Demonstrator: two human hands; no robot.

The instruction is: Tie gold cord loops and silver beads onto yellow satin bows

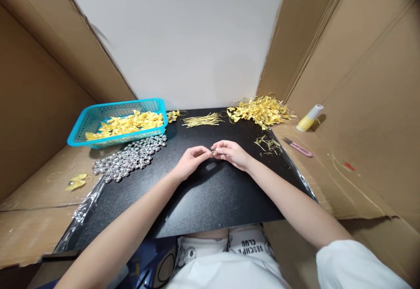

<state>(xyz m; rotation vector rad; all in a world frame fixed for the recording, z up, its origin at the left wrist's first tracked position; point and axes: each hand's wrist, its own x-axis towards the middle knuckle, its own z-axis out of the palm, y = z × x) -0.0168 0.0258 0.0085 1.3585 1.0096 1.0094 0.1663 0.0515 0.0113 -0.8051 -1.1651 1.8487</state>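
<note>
My left hand (pixel 191 160) and my right hand (pixel 232 153) meet over the middle of a black mat (pixel 210 201). Their fingertips pinch one small gold piece (pixel 213 151) between them, too small to tell apart. A heap of silver bells (pixel 131 158) lies to the left of my left hand. Gold string pieces (pixel 202 120) lie farther back on the mat. A pile of finished yellow bows with gold loops (pixel 260 110) sits at the back right.
A turquoise basket (pixel 82 125) with yellow ribbon bows stands at the back left. A pink thread snipper (pixel 298 147), a glue tube (pixel 309 117) and gold offcuts (pixel 268 144) lie to the right. One loose bow (pixel 76 182) rests on cardboard at left. Cardboard walls enclose both sides.
</note>
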